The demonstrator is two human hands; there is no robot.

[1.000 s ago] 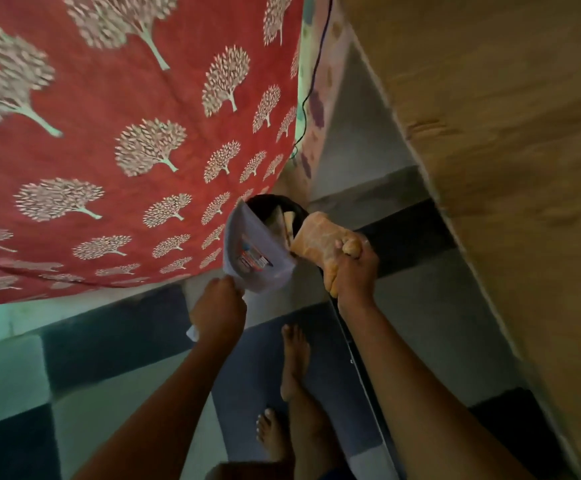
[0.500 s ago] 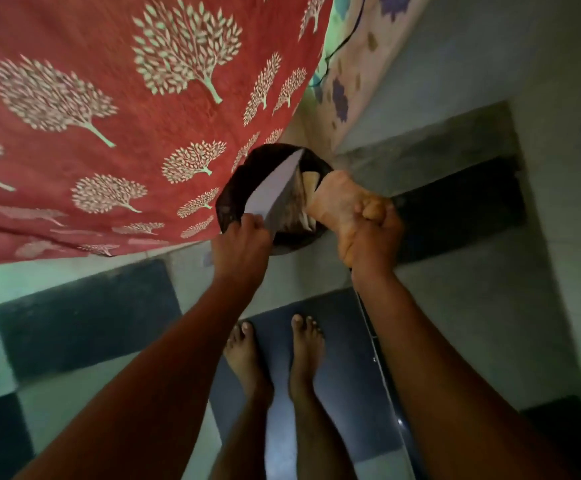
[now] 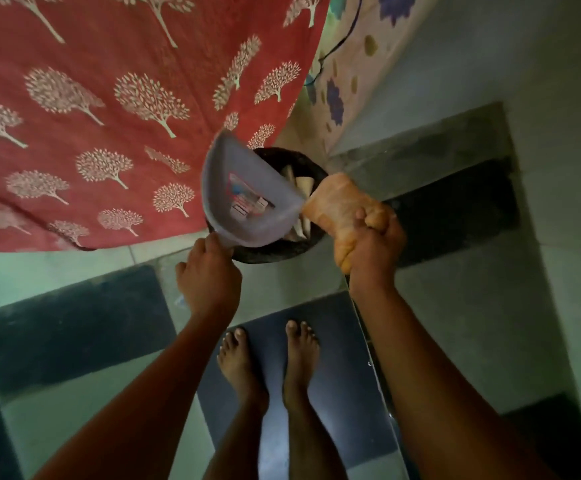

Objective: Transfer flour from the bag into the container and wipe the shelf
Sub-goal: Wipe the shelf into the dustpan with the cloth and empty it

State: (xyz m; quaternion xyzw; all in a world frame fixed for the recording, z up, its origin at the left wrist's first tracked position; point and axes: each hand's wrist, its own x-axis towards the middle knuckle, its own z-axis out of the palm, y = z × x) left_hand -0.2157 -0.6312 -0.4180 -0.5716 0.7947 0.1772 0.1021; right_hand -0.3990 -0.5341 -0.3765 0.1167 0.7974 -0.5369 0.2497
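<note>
The grey dustpan is showing its broad inner face now, label and all, where half a second ago it was turned edge-on into a thin pale wedge over the bin. The camera is also sitting a little lower in the scene: the red cloth with its tree print is filling more of the upper left, and the dark wall slab is lying lower on the right.

Counting: two hands, two bare feet standing side by side on a dark tile, one dustpan, one round black bin, one yellow rag, one black cable running down the flowered wall. Pale scraps are lying inside the bin (too blurred to count).

The left hand is closing its fingers around the dustpan's lower corner, just at the bin's near rim. The dustpan's long axis is running from that grip up and away toward the red cloth, its straight edge slanting down to the right, and its hollow side is facing the camera above the bin's mouth. The right hand is making a tight fist on the rag, which is bunching out toward the bin and touching the dustpan's right tip. The rag is hanging over the bin's right rim, and the bin is standing on the checked floor at the foot of the cloth. The flour bag and container are not appearing anywhere in this view.
</note>
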